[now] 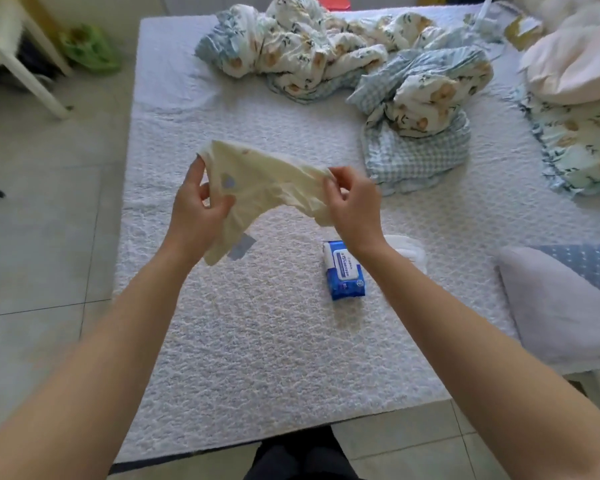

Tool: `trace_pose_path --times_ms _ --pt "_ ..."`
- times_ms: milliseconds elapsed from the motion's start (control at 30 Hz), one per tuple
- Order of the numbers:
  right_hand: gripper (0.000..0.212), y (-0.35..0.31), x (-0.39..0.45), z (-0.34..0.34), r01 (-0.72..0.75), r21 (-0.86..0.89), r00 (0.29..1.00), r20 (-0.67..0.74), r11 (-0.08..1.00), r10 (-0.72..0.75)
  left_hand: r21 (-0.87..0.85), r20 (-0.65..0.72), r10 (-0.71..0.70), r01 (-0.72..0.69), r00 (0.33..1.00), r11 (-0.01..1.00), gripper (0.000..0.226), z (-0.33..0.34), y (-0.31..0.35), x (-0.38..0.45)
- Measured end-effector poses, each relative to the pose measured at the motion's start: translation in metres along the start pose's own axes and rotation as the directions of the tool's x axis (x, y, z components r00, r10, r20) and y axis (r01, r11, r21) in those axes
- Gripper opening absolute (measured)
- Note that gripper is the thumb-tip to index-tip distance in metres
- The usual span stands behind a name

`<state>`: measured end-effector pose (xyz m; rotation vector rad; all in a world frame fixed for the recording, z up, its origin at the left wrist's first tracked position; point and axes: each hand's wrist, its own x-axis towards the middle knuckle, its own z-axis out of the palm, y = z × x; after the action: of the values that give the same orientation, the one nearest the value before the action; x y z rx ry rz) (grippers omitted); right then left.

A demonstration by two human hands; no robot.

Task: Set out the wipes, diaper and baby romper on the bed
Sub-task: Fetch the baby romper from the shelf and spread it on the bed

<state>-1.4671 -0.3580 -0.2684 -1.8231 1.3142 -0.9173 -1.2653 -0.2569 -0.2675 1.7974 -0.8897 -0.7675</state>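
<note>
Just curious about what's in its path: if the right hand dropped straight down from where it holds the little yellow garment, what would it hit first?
Most likely the blue wipes pack, which lies on the bed just below the right hand. The white diaper sits close beside it, so depth makes this uncertain.

Pale yellow romper held up, crumpled, above bed. Blue wipes pack lies flat on bed; white item just beside it, probably the diaper, partly hidden.
</note>
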Motion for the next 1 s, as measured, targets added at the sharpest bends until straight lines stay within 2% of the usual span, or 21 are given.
trace_pose_path --times_ms 100,200,267,400,467,533,600,667,733,767,867,1000 --pt "0.017 0.024 -0.012 0.02 0.01 -0.073 1.0 0.005 0.997 -0.009 -0.014 -0.014 -0.064 0.064 0.998 0.998 0.059 0.004 -0.031 -0.006" --pt "0.022 0.073 -0.023 0.058 -0.076 -0.144 0.993 0.075 0.987 0.088 -0.058 -0.012 -0.236 0.235 0.972 0.97 0.052 0.02 -0.095 -0.01" --pt "0.024 0.115 -0.035 0.087 -0.172 -0.167 0.973 0.125 0.971 0.194 -0.085 -0.01 -0.372 0.37 0.928 0.925 0.05 0.038 -0.151 -0.012" --pt "0.029 0.202 -0.069 0.139 -0.375 -0.253 0.857 0.272 0.892 0.438 -0.036 -0.025 -0.637 0.636 0.771 0.771 0.051 0.077 -0.258 -0.03" --pt "0.034 0.239 -0.089 0.156 -0.424 -0.338 0.785 0.326 0.84 0.527 0.01 0.004 -0.706 0.706 0.708 0.708 0.052 0.092 -0.299 -0.045" --pt "0.044 0.264 -0.109 0.164 -0.439 -0.422 0.719 0.364 0.793 0.592 0.056 0.033 -0.734 0.732 0.678 0.679 0.054 0.101 -0.327 -0.06" --pt "0.059 0.279 -0.126 0.164 -0.407 -0.494 0.663 0.418 0.768 0.621 0.116 0.047 -0.737 0.729 0.674 0.675 0.057 0.106 -0.345 -0.072" --pt "0.067 0.288 -0.139 0.161 -0.255 -0.639 0.614 0.473 0.726 0.632 0.2 0.074 -0.729 0.706 0.681 0.68 0.058 0.11 -0.352 -0.081" --pt "0.052 0.291 -0.148 0.156 -0.066 -0.761 0.593 0.49 0.645 0.639 0.276 0.121 -0.708 0.662 0.696 0.697 0.05 0.113 -0.354 -0.086" --pt "0.042 0.291 -0.151 0.153 -0.012 -0.797 0.6 0.477 0.604 0.642 0.313 0.138 -0.697 0.636 0.704 0.705 0.042 0.115 -0.354 -0.087" --pt "0.04 0.293 -0.155 0.149 0.063 -0.846 0.658 0.434 0.53 0.615 0.377 0.137 -0.675 0.592 0.725 0.713 0.021 0.118 -0.356 -0.087" --pt "0.045 0.296 -0.164 0.147 0.094 -0.838 0.746 0.417 0.537 0.52 0.403 0.106 -0.634 0.55 0.766 0.731 0.021 0.12 -0.357 -0.089"
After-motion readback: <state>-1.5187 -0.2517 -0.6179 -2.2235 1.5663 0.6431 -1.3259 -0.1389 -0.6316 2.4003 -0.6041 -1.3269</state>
